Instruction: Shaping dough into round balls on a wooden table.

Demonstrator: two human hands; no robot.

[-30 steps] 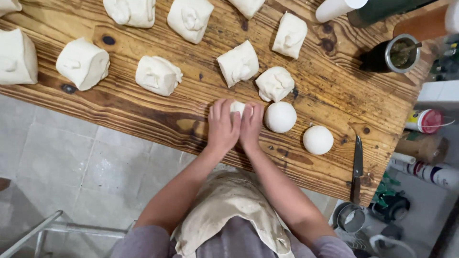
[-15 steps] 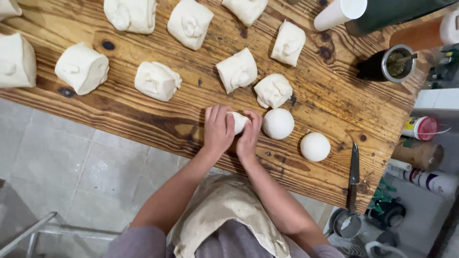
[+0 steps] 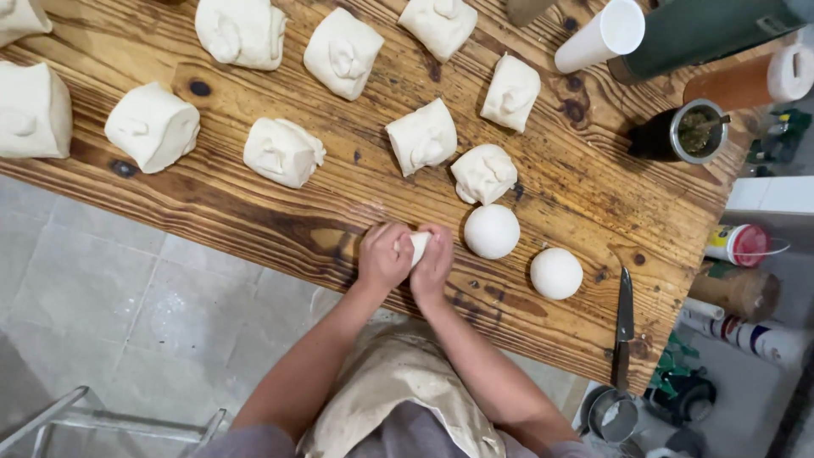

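Here, nearest the camera, the person's two forearms reach forward over a beige cloth apron (image 3: 398, 382) to the near edge of the knotty brown wooden plank surface (image 3: 280, 225). The left hand (image 3: 383, 257) and the right hand (image 3: 434, 265) are cupped together, their grip clamped from both sides on a small piece of white dough (image 3: 418, 247); only a sliver of it shows between the palms, and it sits on the surface close to the near edge.

Just to the right of the hands lies a smooth round white dough ball (image 3: 492, 231), and farther right a second round white dough ball (image 3: 556, 273), apart from the first. Beyond that, near the right end of the surface, a dark-handled kitchen knife (image 3: 624, 326) lies with its blade pointing away from the person.

Just behind the first ball sits a rough, squarish white dough lump (image 3: 483, 173), almost touching it. Farther back, more uneven white dough lumps are spread across the surface, among them one to the left (image 3: 283, 151), one nearer the middle (image 3: 422, 136) and one close to the far edge (image 3: 342, 53).

At the far right stand a dark round cup with a metal rim and a metal straw (image 3: 678, 132), a white cylinder (image 3: 600, 36) and a dark green flask (image 3: 704, 30) lying on its side.

Below the surface's near edge is a pale grey tiled floor (image 3: 127, 314).
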